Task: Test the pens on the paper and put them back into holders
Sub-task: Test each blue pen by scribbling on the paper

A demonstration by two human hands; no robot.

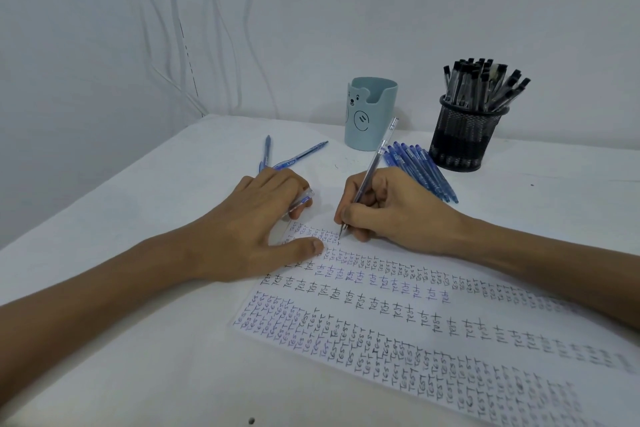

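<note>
Table (138, 305): covered in white, its far edge against a pale wall; a small dark spot near the front edge.
Paper (398, 333): 1 sheet lying flat at centre right, filled with rows of the word "test" in black and blue ink.
Bear holder (370, 114): pale blue cup, upright at the back.
Mesh holder (464, 140): black, upright to its right, packed with black-capped pens.
Blue pen bundle (424, 172): lying side by side between the 2 holders, just beside the mesh holder.
Loose blue pens (302, 153): 2, lying left of the bear holder, near ends hidden.
</note>
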